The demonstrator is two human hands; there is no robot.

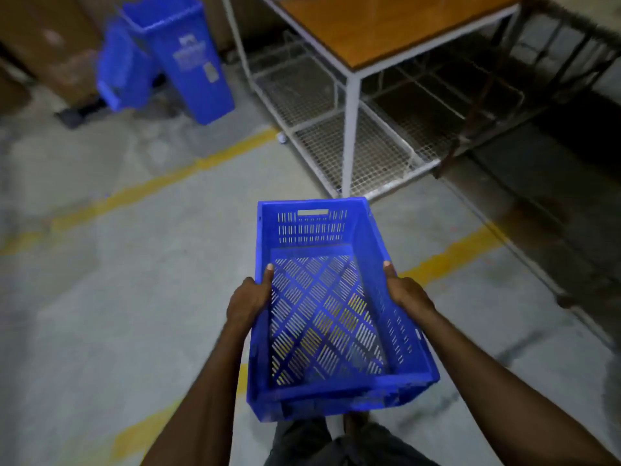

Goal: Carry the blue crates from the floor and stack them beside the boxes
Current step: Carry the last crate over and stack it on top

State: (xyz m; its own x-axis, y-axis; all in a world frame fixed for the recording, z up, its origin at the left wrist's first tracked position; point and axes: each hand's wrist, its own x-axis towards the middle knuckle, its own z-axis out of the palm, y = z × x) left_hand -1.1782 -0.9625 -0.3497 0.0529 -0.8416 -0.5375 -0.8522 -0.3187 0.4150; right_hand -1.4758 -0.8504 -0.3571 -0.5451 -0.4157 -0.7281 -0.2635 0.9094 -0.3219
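Note:
An empty blue crate point(322, 230) with slotted walls and a lattice bottom hangs in the air in front of me, held level above the concrete floor. My left hand point(247, 299) grips its left long rim, thumb over the top edge. On the opposite rim sits my right hand point(405, 292), gripping in the same way. Brown cardboard boxes point(50, 45) stand at the far left, blurred.
Two blue wheeled bins point(183, 58) lean together at the back left, next to the boxes. A white-framed table with a wooden top point(386, 28) and wire-mesh lower shelves point(369, 149) stands ahead on the right. Yellow lines point(161, 179) cross the floor.

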